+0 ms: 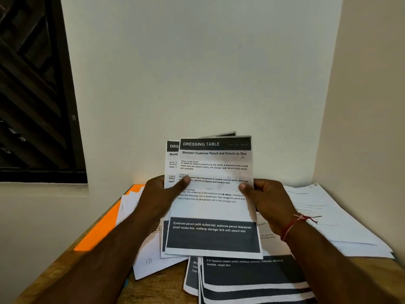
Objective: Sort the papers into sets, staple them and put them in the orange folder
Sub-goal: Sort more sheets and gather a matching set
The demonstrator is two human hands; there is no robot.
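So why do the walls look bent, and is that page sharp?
Head view: the wide lens bows the edges of the wall; headings on the held sheet are sharp, its small print soft; light is even, without glare; the window is nearly black.

The orange folder [98,229] lies mostly hidden under loose papers [129,205] and behind the left forearm [122,242]. Behind the front sheet [213,207] the other held sheets [172,163] show only narrow strips, and the near pile [252,279] runs off the bottom edge.

Light: dim, even, indoor | window [32,84] dark | held page [214,207] mostly sharp, pale glare mid-sheet | edges: wide-angle bending, softer focus
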